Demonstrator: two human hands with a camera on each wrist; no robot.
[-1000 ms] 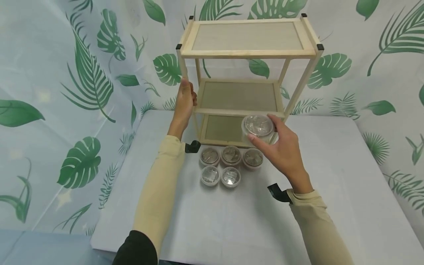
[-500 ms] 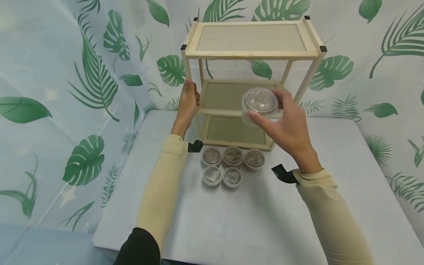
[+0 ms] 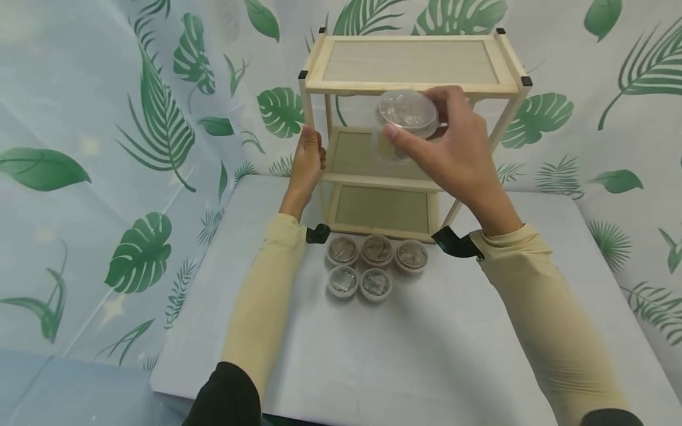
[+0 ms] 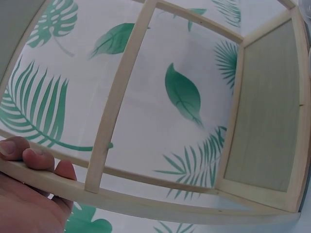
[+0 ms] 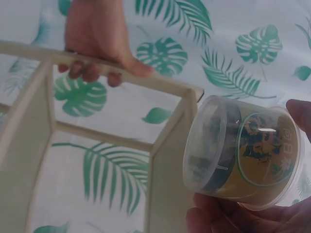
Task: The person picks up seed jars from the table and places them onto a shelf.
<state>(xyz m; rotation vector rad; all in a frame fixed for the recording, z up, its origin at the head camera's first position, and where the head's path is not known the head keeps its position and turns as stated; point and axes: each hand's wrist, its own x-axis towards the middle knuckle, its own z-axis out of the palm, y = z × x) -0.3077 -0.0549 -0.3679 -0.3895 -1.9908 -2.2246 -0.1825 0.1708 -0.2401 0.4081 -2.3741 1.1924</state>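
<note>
Right hand (image 3: 453, 154) has risen, lifting clear lidded container (image 3: 405, 121) from middle-shelf height to just under top shelf, 12 o'clock from five cups (image 3: 373, 266). Container tilted, lid facing camera, fingers curled round it. Left hand (image 3: 308, 163) grips wooden rack (image 3: 412, 89) front post.

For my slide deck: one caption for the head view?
Right hand lifts a lidded clear tub beside the wooden shelf; left hand grips its post.

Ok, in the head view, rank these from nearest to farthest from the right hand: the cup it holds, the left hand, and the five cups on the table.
1. Held cup: gripped in the right hand, in front of the rack's top edge.
2. Left hand: to the left, gripping the rack's front left post.
3. Five table cups: below, on the table in front of the rack.
</note>
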